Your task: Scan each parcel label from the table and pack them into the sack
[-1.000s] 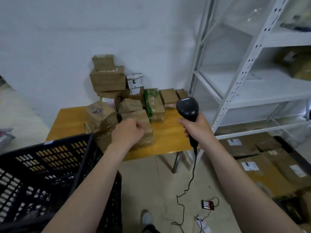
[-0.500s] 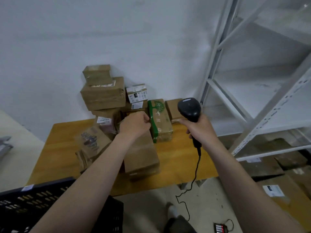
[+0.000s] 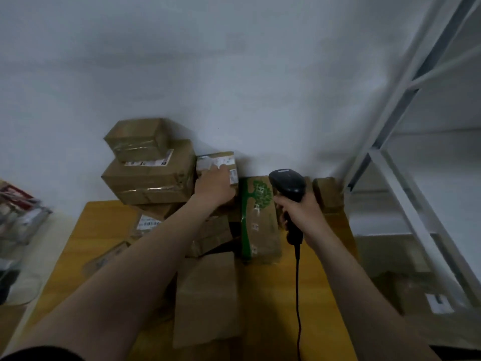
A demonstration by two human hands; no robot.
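Cardboard, mostly brown, taped and scuffed: a heap of parcels sits at the back of a yellow wooden table point(image 3: 315, 282), pushed against a plain white wall point(image 3: 234, 61).

- Left hand point(image 3: 214, 187) reaches into the heap and lies on a small squarish parcel point(image 3: 217, 160) with white labels across its top and side. Its fingers point(image 3: 223, 168) lie up the labelled face. The thumb is hidden, so I cannot tell whether this is a true hold or only a touch.
- Right hand point(image 3: 299, 212) is wrapped round the grip of a black plastic scanner point(image 3: 287, 185), whose rounded head is upright and points toward the heap. Its black cable point(image 3: 298, 295) drops straight down over the table.
- Between the two hands stands a long box point(image 3: 261, 225) with a green band and a green tree print, end-on to the camera.
- Left of the small parcel is a large taped carton point(image 3: 151, 182) with a smaller carton point(image 3: 135, 138) stacked on it (glossy clear tape on both).
- A flat kraft parcel point(image 3: 208, 295) with a matt surface lies nearest the camera, just beside the left forearm.
- A white metal shelving rack point(image 3: 406, 209) with slotted uprights stands at the right edge.
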